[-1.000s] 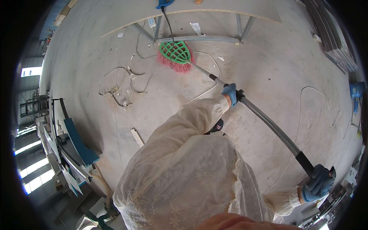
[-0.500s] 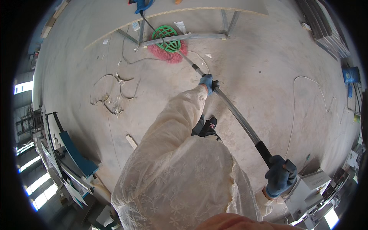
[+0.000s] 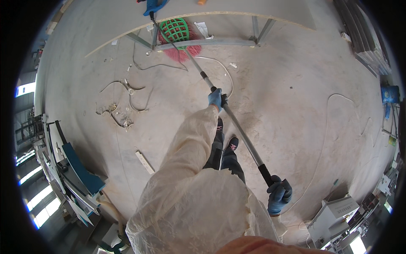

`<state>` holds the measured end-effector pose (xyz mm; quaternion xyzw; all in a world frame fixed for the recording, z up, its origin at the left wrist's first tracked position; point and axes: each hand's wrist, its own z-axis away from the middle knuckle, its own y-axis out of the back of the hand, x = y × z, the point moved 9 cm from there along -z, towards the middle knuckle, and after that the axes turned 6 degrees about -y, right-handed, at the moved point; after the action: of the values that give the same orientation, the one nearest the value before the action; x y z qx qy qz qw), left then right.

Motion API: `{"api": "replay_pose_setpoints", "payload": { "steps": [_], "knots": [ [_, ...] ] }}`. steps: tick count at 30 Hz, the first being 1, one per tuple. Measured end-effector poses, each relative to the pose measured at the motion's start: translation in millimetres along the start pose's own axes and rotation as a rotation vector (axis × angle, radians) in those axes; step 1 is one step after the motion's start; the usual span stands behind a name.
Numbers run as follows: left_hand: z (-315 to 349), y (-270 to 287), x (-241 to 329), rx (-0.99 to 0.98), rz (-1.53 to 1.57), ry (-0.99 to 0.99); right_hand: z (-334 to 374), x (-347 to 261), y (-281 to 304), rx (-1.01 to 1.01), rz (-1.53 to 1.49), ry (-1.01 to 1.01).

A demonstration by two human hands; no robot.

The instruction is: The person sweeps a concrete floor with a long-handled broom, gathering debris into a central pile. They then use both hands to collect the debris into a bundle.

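Observation:
A long-handled mop (image 3: 243, 131) slants from lower right to the far left, with a metal pole and black grip. Its head has a green lattice frame (image 3: 174, 30) and pink strands, resting on the floor partly beneath the table, behind its metal bar. My left hand (image 3: 215, 98), in a blue-grey glove, is closed around the pole about midway. My right hand (image 3: 279, 195), gloved in darker blue, is wrapped round the black end of the pole. A dark cable hangs from a blue power tool (image 3: 153, 7) on the table and passes in front of the mop head.
The table (image 3: 237, 8) has a metal frame with a low crossbar (image 3: 211, 42). Loose cable scraps (image 3: 122, 101) lie on the floor at left, near a wooden strip (image 3: 144, 161). A pale cable (image 3: 327, 127) curves at right. A white box (image 3: 334, 218) stands lower right.
The mop head has slid left and farther under the table. My right hand has come left and inward with the pole's end; my left hand has shifted slightly left.

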<state>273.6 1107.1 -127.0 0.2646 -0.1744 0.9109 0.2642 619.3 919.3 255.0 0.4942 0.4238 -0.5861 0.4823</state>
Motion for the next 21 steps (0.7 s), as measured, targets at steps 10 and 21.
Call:
{"api": "replay_pose_setpoints", "payload": {
  "steps": [10,21],
  "knots": [
    [-130,7,20,-0.111,0.194,0.048,-77,73,-87,-0.178,-0.015,-0.124],
    [-136,14,48,-0.100,0.160,0.091,-79,14,-141,-0.433,0.103,0.300]
  ]
}}
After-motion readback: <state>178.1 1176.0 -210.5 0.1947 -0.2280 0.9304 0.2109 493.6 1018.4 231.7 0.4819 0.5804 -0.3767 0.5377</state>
